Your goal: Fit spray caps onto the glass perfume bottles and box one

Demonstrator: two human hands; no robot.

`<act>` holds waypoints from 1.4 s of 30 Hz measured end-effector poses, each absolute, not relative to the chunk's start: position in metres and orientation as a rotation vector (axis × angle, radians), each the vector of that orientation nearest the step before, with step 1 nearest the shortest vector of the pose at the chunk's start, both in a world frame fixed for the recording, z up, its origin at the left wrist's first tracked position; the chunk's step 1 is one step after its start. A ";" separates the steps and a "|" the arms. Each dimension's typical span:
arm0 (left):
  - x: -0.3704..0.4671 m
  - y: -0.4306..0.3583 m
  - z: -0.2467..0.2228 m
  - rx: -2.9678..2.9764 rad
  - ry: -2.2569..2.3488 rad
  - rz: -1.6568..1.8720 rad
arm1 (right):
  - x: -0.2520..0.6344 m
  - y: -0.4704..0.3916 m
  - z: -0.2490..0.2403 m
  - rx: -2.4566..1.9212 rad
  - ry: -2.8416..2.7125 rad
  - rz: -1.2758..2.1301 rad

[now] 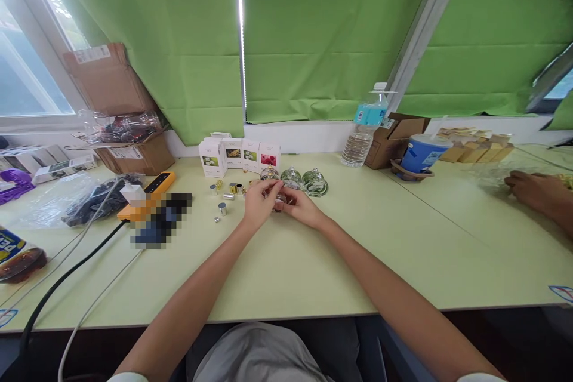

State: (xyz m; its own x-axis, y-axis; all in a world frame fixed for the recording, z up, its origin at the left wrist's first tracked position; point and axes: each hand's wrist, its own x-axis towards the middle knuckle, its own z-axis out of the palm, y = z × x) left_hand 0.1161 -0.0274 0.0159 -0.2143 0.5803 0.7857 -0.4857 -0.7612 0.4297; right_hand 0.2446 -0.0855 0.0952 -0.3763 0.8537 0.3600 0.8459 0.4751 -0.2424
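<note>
My left hand (259, 202) and my right hand (302, 208) meet over the table with fingers pinched together. Between them is a small reddish glass bottle (280, 199), mostly covered by my fingers; its top is hidden. Just behind the hands stand two green domed glass bottles (315, 182) and a clear one with a gold top (269, 172). Left of my left hand, several small silver and gold metal caps lie or stand loose, among them a silver cap (222, 209) and a gold cap (219, 184).
Small white boxes (212, 156) stand behind the caps. Leftward are an orange power strip (154, 194), cables, plastic bags and a cardboard box (134, 152). A water bottle (364, 125) and blue cup (422, 155) stand back right. Another person's hand (537, 191) is at far right.
</note>
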 end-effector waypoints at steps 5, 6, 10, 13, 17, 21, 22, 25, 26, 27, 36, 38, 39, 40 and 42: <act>0.114 -0.024 0.013 1.316 -0.045 1.847 | 0.249 -0.082 0.094 -1.429 -2.277 0.024; 0.113 -0.023 0.013 1.319 -0.055 1.822 | 0.250 -0.081 0.094 -1.432 -2.275 0.022; 0.111 -0.022 0.011 1.385 0.025 1.850 | 0.250 -0.082 0.094 -1.437 -2.268 0.015; 0.113 -0.022 0.012 1.376 0.075 1.959 | 0.250 -0.082 0.094 -1.436 -2.268 0.008; 0.117 -0.023 0.014 1.284 0.105 2.094 | 0.249 -0.082 0.093 -1.424 -2.269 -0.003; 0.120 -0.025 0.012 1.263 0.170 2.126 | 0.251 -0.080 0.093 -1.422 -2.269 -0.004; 0.119 -0.026 0.011 1.255 0.174 2.118 | 0.251 -0.079 0.093 -1.424 -2.269 -0.002; 0.117 -0.030 0.008 1.291 0.159 2.083 | 0.252 -0.079 0.092 -1.423 -2.271 0.006; 0.116 -0.031 0.008 1.323 0.152 2.079 | 0.252 -0.079 0.092 -1.421 -2.273 0.009; 0.115 -0.032 0.008 1.356 0.148 2.077 | 0.252 -0.079 0.092 -1.417 -2.275 0.012; 0.117 -0.023 0.015 1.474 0.185 2.050 | 0.250 -0.080 0.093 -1.376 -2.280 0.014; 0.117 -0.022 0.016 1.485 0.151 2.062 | 0.250 -0.080 0.093 -1.375 -2.277 0.015; 0.117 -0.022 0.015 1.490 0.143 2.076 | 0.250 -0.080 0.092 -1.376 -2.276 0.017; 0.117 -0.022 0.015 1.489 0.142 2.094 | 0.250 -0.080 0.092 -1.378 -2.276 0.020; 0.116 -0.024 0.013 1.457 0.172 2.123 | 0.249 -0.080 0.092 -1.383 -2.278 0.029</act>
